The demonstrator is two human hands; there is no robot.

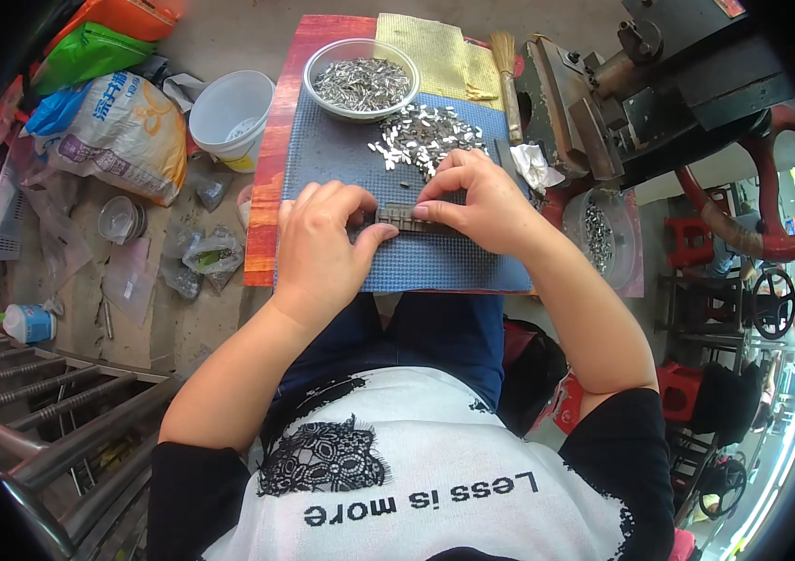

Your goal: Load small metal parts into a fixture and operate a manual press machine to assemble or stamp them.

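Observation:
A small dark metal block (399, 220), rectangular with a row of slots or ribs, lies on the blue ridged mat (332, 150) near its front edge. My left hand (327, 238) grips its left end, with thumb and fingers closed. From the other side my right hand (482, 201) has its thumb pressed on the block's right part and its fingers curled beyond it. Just past the hands spreads a pile of small white and dark pieces (427, 138). Farther back stands a clear round bowl (309, 79) full of small shiny metal pins (365, 84). What lies under my fingertips is hidden.
A yellow cloth (426, 42) and a brush (505, 70) lie along the board's far right. Close on the right stands a heavy machine (594, 122), with a tub of metal pieces (599, 234) below. A white bucket (229, 112) and several bags (126, 131) are on the left floor.

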